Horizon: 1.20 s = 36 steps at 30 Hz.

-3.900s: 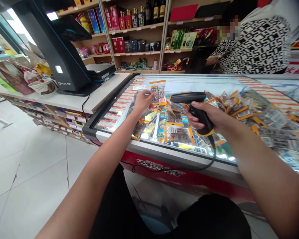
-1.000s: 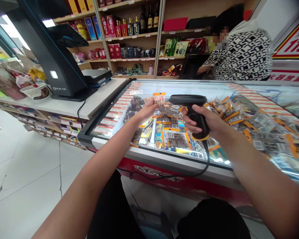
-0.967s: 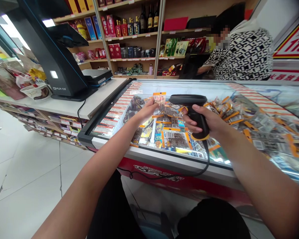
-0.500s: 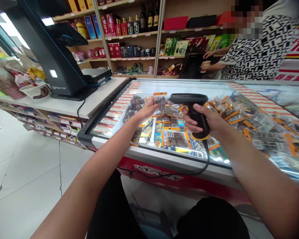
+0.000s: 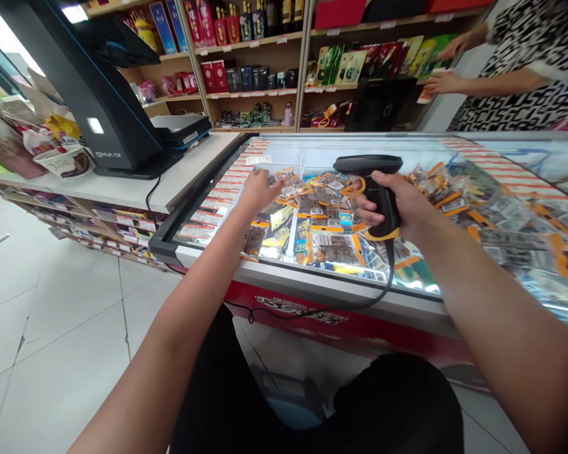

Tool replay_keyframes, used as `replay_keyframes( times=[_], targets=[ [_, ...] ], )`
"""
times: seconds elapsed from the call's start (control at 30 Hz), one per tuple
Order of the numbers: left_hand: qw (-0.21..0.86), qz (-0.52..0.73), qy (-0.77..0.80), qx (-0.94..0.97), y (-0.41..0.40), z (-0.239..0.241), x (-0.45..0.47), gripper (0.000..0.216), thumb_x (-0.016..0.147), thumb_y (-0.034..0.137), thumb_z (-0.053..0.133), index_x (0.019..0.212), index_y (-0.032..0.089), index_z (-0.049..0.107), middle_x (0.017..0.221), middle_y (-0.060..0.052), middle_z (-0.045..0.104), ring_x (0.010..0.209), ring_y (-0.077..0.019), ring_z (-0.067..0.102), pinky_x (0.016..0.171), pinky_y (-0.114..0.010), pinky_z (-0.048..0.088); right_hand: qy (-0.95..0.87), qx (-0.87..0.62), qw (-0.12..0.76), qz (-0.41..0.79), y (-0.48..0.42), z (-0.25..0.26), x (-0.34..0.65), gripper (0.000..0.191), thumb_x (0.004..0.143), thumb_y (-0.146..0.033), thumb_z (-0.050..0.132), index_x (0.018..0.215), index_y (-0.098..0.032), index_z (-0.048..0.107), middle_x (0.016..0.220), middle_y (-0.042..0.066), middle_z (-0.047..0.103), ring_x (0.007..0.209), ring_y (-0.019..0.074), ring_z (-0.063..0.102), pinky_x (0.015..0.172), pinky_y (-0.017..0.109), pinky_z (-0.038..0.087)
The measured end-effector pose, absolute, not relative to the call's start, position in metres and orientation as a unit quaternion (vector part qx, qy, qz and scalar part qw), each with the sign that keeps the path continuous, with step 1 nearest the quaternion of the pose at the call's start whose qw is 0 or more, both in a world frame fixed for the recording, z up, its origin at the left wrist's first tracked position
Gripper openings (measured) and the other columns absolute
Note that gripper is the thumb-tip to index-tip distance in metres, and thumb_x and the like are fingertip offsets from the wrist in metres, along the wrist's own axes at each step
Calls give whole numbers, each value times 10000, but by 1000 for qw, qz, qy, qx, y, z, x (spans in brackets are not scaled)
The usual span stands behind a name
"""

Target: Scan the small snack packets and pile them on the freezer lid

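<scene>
My right hand (image 5: 394,205) is wrapped round the grip of a black barcode scanner (image 5: 369,165) with yellow trim, its cable (image 5: 389,271) hanging down and running left. The scanner is above the glass top of a chest freezer (image 5: 260,274). Farther left, my left hand (image 5: 261,189) is over the left side of the packets, thumb apart from the fingers; no packet shows in it, though its fingertips are partly hidden. Small clear packets with orange edges (image 5: 336,248) lie in a heap between and below the hands. More such packets (image 5: 449,195) are piled to the right.
A white counter (image 5: 189,154) on the left bears a black checkout machine (image 5: 123,139) and a bowl (image 5: 65,161). Stocked shelves (image 5: 250,91) stand behind the freezer. At the back right, a person (image 5: 525,88) holds a cup (image 5: 427,88).
My left hand has moved left and slightly up, and the packet it held no longer shows in it. The scanner stays in my right hand. The view has tilted down.
</scene>
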<state>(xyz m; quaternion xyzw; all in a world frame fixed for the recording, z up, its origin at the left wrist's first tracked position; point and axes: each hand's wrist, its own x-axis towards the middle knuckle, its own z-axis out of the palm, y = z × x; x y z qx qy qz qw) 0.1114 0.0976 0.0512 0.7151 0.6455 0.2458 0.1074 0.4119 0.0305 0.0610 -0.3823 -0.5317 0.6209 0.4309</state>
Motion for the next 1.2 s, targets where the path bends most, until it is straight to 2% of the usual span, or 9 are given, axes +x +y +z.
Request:
replay_keyframes(
  times=[0.13, 0.3, 0.47, 0.57, 0.77, 0.87, 0.97, 1.1, 1.2],
  targets=[
    [75, 95, 699, 705, 48, 71, 74, 654, 1095, 693, 509, 1452, 177, 689, 1572, -239, 654, 1406, -443, 683, 1162, -532, 538, -516, -392, 441, 621, 33, 61, 414, 315, 1003, -523, 729, 985, -234, 605, 621, -38, 477, 449, 87, 375, 450, 228, 312],
    [42, -37, 726, 686, -9, 64, 55, 753, 945, 805, 692, 1342, 166, 715, 1379, -260, 756, 1298, -500, 723, 1047, -541, 579, -506, -398, 447, 621, 34, 61, 413, 291, 1012, -504, 706, 990, -229, 613, 632, -35, 468, 453, 83, 360, 447, 228, 308],
    [135, 192, 624, 746, -7, 26, 54, 605, 949, 448, 830, 1477, 235, 625, 1214, -150, 787, 1136, -364, 759, 940, -452, 597, -532, -405, 432, 605, 34, 57, 411, 381, 929, -551, 795, 992, -218, 620, 622, -34, 488, 433, 87, 407, 433, 230, 286],
    [211, 377, 531, 729, 15, 13, 65, 514, 978, 344, 776, 1461, 245, 631, 1180, -111, 755, 1096, -284, 739, 937, -412, 601, -534, -403, 435, 603, 34, 57, 410, 415, 909, -571, 810, 1001, -217, 613, 626, -35, 492, 432, 86, 410, 430, 235, 287],
    [501, 549, 420, 521, 67, 38, 120, 256, 1063, 357, 616, 1283, 234, 659, 907, -17, 674, 744, -144, 662, 661, -256, 545, -540, -376, 428, 619, 30, 61, 411, 498, 852, -606, 871, 1009, -227, 590, 626, -49, 497, 442, 89, 427, 445, 233, 327],
    [617, 531, 350, 463, 86, 56, 144, 446, 1092, 591, 517, 1266, 220, 694, 866, -27, 655, 664, -145, 640, 570, -263, 516, -543, -356, 420, 634, 27, 63, 411, 510, 839, -627, 870, 1006, -240, 583, 612, -57, 484, 423, 88, 390, 435, 237, 316],
    [630, 524, 321, 475, 101, 58, 160, 526, 1103, 624, 457, 1345, 220, 692, 955, -65, 706, 769, -181, 714, 661, -306, 589, -542, -343, 414, 646, 25, 65, 411, 491, 835, -623, 867, 988, -249, 590, 604, -53, 477, 411, 91, 356, 423, 250, 284],
    [512, 547, 391, 534, 117, 38, 165, 457, 1085, 258, 505, 1540, 246, 544, 1154, -74, 733, 949, -178, 738, 861, -327, 633, -545, -336, 410, 649, 24, 65, 411, 457, 849, -609, 856, 986, -256, 601, 605, -45, 481, 412, 109, 361, 419, 268, 266],
    [380, 543, 426, 616, 121, 23, 159, 582, 1038, 178, 638, 1592, 278, 492, 1315, -92, 692, 1031, -182, 713, 962, -360, 622, -549, -331, 408, 651, 25, 63, 412, 427, 885, -579, 834, 1008, -265, 573, 611, -48, 497, 418, 127, 376, 411, 277, 292]
  ],
)
